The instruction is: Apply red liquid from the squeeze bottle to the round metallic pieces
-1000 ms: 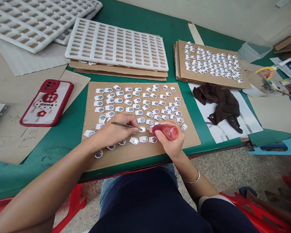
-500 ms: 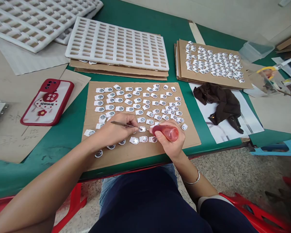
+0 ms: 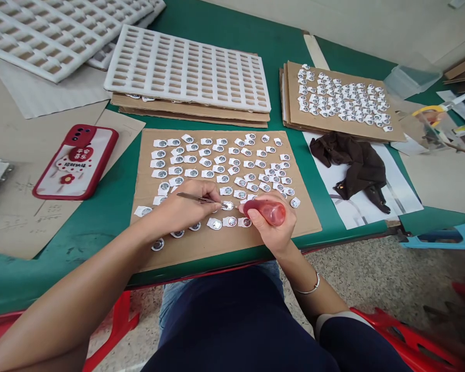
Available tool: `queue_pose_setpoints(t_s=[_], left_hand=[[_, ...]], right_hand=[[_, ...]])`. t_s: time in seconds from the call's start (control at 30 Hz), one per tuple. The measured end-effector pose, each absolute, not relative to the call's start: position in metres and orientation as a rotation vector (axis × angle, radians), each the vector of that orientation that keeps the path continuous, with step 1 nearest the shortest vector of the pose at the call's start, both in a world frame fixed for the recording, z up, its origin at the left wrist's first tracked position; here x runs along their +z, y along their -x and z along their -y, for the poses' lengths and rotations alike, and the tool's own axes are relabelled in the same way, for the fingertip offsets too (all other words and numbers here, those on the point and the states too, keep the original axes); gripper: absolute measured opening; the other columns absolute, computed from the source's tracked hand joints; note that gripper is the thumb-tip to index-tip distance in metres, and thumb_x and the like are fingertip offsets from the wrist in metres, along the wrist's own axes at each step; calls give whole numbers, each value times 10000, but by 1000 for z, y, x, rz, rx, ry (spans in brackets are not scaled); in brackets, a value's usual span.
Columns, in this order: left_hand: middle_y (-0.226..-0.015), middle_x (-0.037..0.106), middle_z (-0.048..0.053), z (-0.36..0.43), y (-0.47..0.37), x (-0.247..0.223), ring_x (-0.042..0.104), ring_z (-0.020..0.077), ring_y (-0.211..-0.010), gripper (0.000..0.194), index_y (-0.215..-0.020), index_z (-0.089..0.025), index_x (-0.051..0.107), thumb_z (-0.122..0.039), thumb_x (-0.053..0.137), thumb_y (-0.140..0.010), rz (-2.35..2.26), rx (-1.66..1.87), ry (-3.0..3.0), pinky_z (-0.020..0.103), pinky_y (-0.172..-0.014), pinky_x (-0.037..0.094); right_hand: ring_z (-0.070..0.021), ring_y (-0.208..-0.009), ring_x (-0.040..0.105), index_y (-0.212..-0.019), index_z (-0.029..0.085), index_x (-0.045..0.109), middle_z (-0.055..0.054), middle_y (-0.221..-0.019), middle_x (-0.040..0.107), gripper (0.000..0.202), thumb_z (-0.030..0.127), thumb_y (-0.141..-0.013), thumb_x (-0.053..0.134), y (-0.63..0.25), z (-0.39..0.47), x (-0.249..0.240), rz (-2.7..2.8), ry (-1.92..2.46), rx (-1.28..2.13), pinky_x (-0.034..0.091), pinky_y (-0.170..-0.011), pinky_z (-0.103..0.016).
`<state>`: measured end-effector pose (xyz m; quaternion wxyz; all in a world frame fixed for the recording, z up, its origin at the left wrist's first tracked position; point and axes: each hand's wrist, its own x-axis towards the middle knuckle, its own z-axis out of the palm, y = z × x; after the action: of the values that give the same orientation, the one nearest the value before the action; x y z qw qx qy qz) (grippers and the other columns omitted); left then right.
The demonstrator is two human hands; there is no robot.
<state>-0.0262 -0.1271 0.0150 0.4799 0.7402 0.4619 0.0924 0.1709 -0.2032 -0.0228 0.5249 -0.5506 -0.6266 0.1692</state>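
My left hand (image 3: 189,206) is closed around metal tweezers (image 3: 192,197), whose tips meet a small round metallic piece on white backing (image 3: 227,205). In my right hand (image 3: 278,230) lies a red squeeze bottle (image 3: 270,212), its nozzle pointing left, close beside that same piece. Whether the nozzle touches it I cannot tell. Both hands rest over a brown cardboard sheet (image 3: 201,253), which carries many similar round pieces in loose rows. Some of these pieces are hidden under my hands.
Behind the sheet, a white slotted foam tray (image 3: 186,70) lies on stacked cardboard. At the left is a red-cased phone (image 3: 75,163). Another cardboard stack (image 3: 344,129) with round pieces lies back right, near a dark brown cloth (image 3: 349,163) and a clear plastic box (image 3: 411,80).
Almost nothing differs. Both hands keep their places with the tweezers and the squeeze bottle at the same piece; only the camera view has shifted slightly.
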Motion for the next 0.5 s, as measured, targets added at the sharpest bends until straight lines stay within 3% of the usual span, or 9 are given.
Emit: queue_pose_setpoints(t_s=[0.27,0.5], left_hand=[[-717,615,5,127,26,17,536,129,-639,109,-711,-194,606,-283,553,-745,-1130,235,-1810,238,-566,394],[-720,615,5,128,26,17,541,134,-647,113,-715,-195,606,-289,551,-746,-1129,225,-1792,242,-568,397]], right_hand=[[-163,-758,580,-886,177,597,-34,-809,599,241,179,-668,701,-171,203,-21,1496,1254,415,494,-700,-359],[-168,-755,581,-878,197,590,-26,-804,595,201,228,-699,674,-171,204,-20,1507,1294,419,504,-699,-377]])
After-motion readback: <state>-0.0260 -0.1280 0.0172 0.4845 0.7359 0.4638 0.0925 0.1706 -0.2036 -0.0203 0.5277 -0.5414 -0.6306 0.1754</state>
